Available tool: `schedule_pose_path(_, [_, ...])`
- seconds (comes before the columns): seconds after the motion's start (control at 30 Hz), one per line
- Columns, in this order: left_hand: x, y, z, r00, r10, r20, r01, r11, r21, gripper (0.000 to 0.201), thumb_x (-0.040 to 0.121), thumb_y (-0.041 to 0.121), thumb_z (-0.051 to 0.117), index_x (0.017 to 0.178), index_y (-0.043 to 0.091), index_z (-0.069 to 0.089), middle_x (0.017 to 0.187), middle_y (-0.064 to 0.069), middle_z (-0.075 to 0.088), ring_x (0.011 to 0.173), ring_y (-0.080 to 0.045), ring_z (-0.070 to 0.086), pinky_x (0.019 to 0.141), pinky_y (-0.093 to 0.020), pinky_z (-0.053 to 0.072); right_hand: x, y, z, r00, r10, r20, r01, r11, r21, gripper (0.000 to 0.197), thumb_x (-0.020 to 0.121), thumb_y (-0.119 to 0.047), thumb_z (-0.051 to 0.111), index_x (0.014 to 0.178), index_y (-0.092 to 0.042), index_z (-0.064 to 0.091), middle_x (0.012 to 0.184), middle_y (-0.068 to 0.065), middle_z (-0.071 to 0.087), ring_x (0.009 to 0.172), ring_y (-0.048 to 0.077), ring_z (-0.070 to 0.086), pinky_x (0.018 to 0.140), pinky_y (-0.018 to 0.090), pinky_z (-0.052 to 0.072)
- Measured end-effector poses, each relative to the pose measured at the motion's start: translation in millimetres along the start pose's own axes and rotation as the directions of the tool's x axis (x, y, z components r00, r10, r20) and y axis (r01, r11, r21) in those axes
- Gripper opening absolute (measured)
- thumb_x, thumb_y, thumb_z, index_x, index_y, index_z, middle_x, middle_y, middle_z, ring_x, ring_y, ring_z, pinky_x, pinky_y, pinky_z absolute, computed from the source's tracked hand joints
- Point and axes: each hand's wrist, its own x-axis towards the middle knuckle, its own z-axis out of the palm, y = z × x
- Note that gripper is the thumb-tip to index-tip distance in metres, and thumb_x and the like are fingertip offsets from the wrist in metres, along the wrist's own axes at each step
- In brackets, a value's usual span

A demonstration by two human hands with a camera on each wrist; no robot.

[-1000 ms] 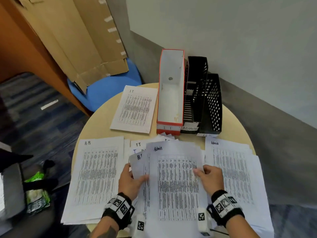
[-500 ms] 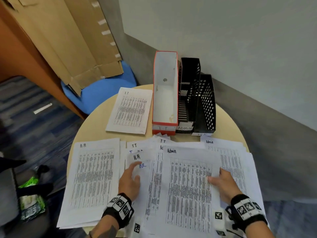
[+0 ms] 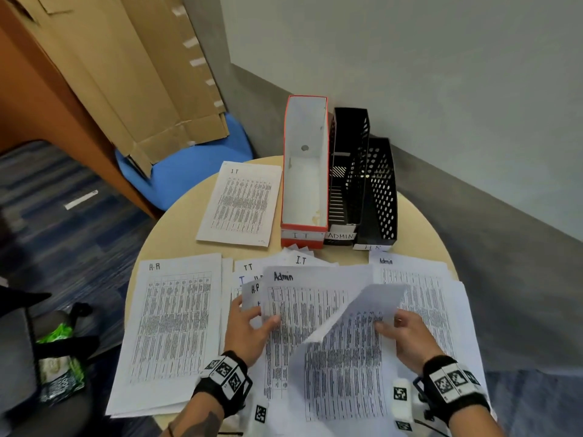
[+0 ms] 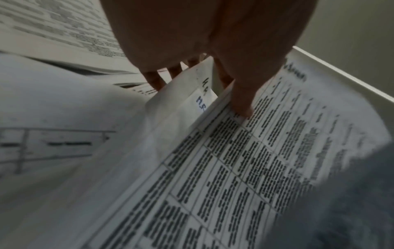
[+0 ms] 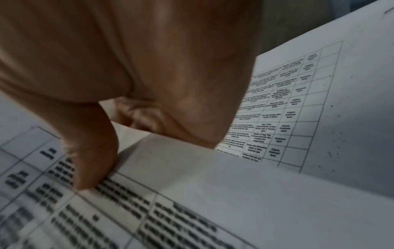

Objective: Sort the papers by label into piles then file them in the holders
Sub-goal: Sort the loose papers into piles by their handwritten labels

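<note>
A: We can't read the folded sheet (image 3: 347,367)'s label; its top flops over.
B: Agreed. We've also lost the HR holder (image 3: 377,197)'s tag, half-hidden by papers.

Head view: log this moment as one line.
phase: sorting | left hand: pinches unsorted white paper stack | right hand: holds curled white printed sheet | red-edged IT holder: empty

The red-and-white holder (image 3: 304,197) beyond the left hand (image 3: 244,334) reads "I T" on its front; the black holder (image 3: 347,184) beside it reads "ADMIN". Sheets: "H-R" (image 3: 176,326) left of that hand, "Admin" (image 3: 303,298) under its thumb, "I T" (image 3: 241,205) far beyond it, "Admin" (image 3: 422,288) beyond the right hand (image 3: 407,335).
</note>
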Motion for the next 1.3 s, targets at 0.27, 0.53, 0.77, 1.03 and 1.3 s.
schedule_pose_path(0.27, [7.6, -10.5, -4.9, 0.972, -0.184, -0.147, 0.172, 0.981, -0.086, 0.061, 0.058, 0.053, 0.094, 0.096, 0.040, 0.049, 0.128, 0.001, 0.060, 0.114, -0.025, 0.062, 0.096, -0.053, 0.056, 0.3, 5.4, -16.7, 0.912, -0.135, -0.388, 0.073, 0.983, -0.171, 0.016, 0.068, -0.013, 0.094, 0.068, -0.012, 0.078, 0.069, 0.007, 0.076, 0.077, 0.036, 0.074, 0.078, 0.044, 0.061])
schedule_pose_path(0.53, [-9.9, 4.4, 6.0, 0.972, 0.075, -0.224, 0.038, 0.887, 0.460, 0.086, 0.077, 0.074, 0.070, 0.146, 0.032, 0.039, 0.163, 0.005, 0.007, 0.146, -0.020, 0.026, 0.118, -0.057, 0.027, -3.8, 11.0, -23.7, 0.986, -0.029, -0.165, 0.016, 0.997, -0.082, 0.039, 0.074, -0.024, 0.091, 0.072, 0.009, 0.069, 0.072, 0.026, 0.069, 0.060, 0.039, 0.065, 0.065, 0.042, 0.060])
schedule_pose_path(0.77, [-20.3, 37.5, 20.3, 0.933, -0.019, 0.359, 0.026, 1.000, -0.017, 0.026, 0.093, 0.037, 0.074, 0.081, 0.014, 0.076, 0.079, 0.002, 0.076, 0.072, -0.008, 0.073, 0.082, -0.044, 0.064, -2.5, 0.3, -1.6, 0.998, -0.016, -0.060, 0.017, 1.000, 0.011, 0.010, 0.090, 0.000, 0.070, 0.097, 0.004, 0.076, 0.100, 0.027, 0.075, 0.083, 0.034, 0.073, 0.077, 0.042, 0.061])
schedule_pose_path(1.03, [-15.7, 30.2, 14.2, 0.974, -0.120, 0.193, 0.159, 0.968, -0.197, 0.029, 0.070, 0.026, 0.093, 0.061, 0.007, 0.074, 0.069, -0.008, 0.075, 0.065, -0.018, 0.073, 0.061, -0.027, 0.059, -1.4, 5.4, 3.7, 0.942, -0.187, -0.279, 0.126, 0.967, -0.224, 0.027, 0.075, -0.015, 0.089, 0.067, -0.001, 0.067, 0.074, 0.021, 0.072, 0.069, 0.038, 0.072, 0.072, 0.050, 0.062])
schedule_pose_path(1.3, [-12.6, 26.3, 16.0, 0.966, -0.138, 0.220, 0.200, 0.936, -0.289, 0.018, 0.095, 0.018, 0.071, 0.083, 0.009, 0.080, 0.085, -0.008, 0.080, 0.086, -0.028, 0.077, 0.073, -0.029, 0.063, -2.0, 6.3, -1.1, 0.933, -0.199, -0.301, 0.129, 0.963, -0.236, 0.016, 0.087, -0.009, 0.077, 0.075, -0.004, 0.070, 0.077, 0.007, 0.075, 0.080, 0.034, 0.073, 0.074, 0.045, 0.063])
